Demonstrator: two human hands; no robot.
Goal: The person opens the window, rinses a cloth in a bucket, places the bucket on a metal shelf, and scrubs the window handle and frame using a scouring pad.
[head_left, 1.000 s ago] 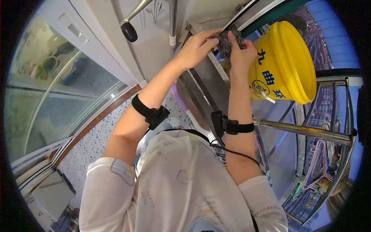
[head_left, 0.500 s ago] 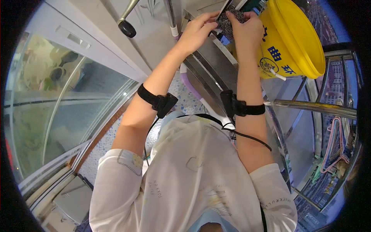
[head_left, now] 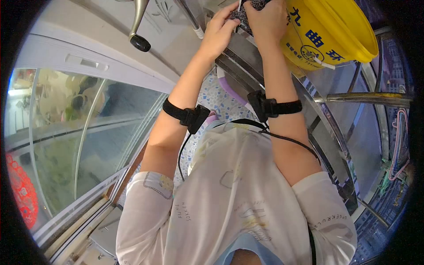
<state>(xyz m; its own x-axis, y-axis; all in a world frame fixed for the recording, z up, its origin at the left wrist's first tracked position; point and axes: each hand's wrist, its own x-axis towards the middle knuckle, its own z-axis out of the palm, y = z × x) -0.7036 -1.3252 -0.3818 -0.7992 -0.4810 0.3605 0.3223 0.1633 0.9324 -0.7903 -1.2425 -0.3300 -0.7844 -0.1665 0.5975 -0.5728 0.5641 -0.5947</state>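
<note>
Right hand [head_left: 271, 22], at the upper border: thumb and fingers pinch a dark mesh pad [head_left: 259, 5], the thumb pressed along its near side. Left hand [head_left: 216, 33]: thumb and fingers bend toward one another close beside the right hand, their tips at the dark mesh and a narrow pale edge; because the border crops this region, whether they grip the pad or merely touch it cannot be told. Immediately right of the right hand, a yellow bucket [head_left: 338, 39] bears blue characters and a white handle grip [head_left: 324, 64]. Below the bucket, a metal rail [head_left: 366, 98] extends toward the right margin, near clothes hangers [head_left: 399, 126]. Each forearm carries a black strap [head_left: 288, 107] fitted with a small block; cables run beside the white shirt [head_left: 238, 190]. Upper left, a metal arm ends in a black knob [head_left: 140, 43]; below lies a glass panel [head_left: 62, 150], with a red patterned object [head_left: 23, 192] at the far left.
</note>
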